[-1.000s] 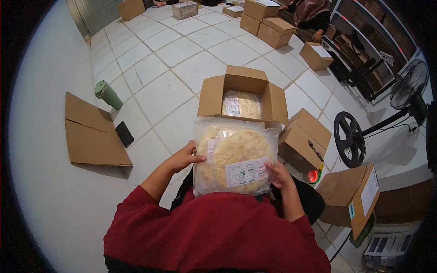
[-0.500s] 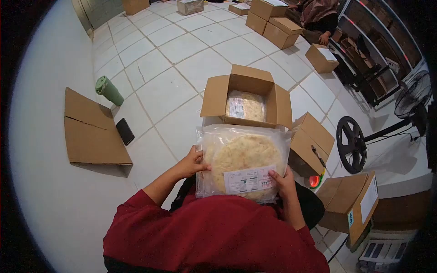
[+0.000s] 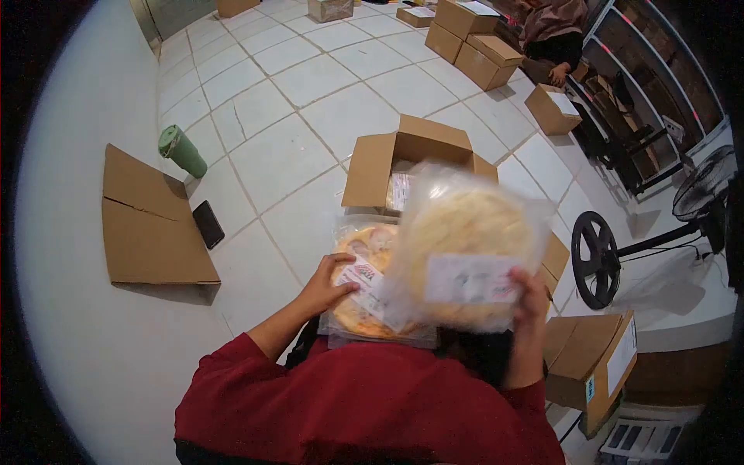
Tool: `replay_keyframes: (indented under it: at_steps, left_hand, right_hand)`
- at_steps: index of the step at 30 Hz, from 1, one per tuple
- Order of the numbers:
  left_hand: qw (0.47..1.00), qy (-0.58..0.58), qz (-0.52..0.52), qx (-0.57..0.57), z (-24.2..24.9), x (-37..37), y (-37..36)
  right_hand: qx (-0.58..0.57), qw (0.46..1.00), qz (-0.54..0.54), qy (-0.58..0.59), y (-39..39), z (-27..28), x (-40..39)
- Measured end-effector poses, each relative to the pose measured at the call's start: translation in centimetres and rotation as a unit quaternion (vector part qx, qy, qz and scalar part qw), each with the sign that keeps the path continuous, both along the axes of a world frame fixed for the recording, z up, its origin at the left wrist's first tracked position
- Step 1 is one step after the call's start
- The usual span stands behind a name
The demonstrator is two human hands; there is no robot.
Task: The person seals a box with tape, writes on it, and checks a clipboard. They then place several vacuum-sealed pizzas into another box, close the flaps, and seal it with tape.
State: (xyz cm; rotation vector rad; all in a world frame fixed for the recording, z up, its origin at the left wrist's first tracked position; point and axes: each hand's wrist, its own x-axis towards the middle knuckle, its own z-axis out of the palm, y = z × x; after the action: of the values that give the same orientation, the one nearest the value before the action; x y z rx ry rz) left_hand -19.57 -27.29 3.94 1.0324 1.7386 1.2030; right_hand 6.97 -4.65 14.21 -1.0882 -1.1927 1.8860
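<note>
My right hand (image 3: 530,298) grips the lower right edge of a clear bag holding a pale round flatbread (image 3: 469,225) with a white label, blurred by motion. This package is raised and overlaps a second bagged round, an orange-topped pizza (image 3: 360,310), on my lap. My left hand (image 3: 329,287) holds that pizza's left edge, thumb on its label. Just beyond stands an open cardboard box (image 3: 368,174), its front partly hidden by the lifted package. Inside it part of another labelled package (image 3: 400,191) shows.
On the left lie a cardboard piece (image 3: 155,225), a phone (image 3: 208,224) and a green tumbler (image 3: 184,152). A fan (image 3: 601,260) and a cardboard box (image 3: 585,360) stand at the right. Stacked boxes (image 3: 484,62) and a seated person (image 3: 550,39) are at the back right.
My right hand has lifted the flatbread package off the stack and moved it right and up. The orange-topped pizza beneath is now exposed, with my left hand on it.
</note>
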Motion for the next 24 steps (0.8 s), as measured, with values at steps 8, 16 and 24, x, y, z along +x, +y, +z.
replay_keyframes:
  at_steps: [8, 16, 24]
  left_hand:
    - [0.992, -0.127, 0.019, 0.003, -0.8, -1.7, 0.3]
    - [0.861, -0.485, 0.151, 0.026, -3.3, -0.8, -0.4]
    - [0.892, -0.439, 0.101, 0.02, 0.5, 0.0, 0.9]
  right_hand:
    - [0.0, 0.997, 0.075, 0.03, 15.2, 0.2, -7.2]
    - [0.208, 0.925, 0.165, -0.27, 13.3, -7.7, -11.5]
    - [0.032, 0.935, 0.334, -0.114, -4.1, -10.6, -2.5]
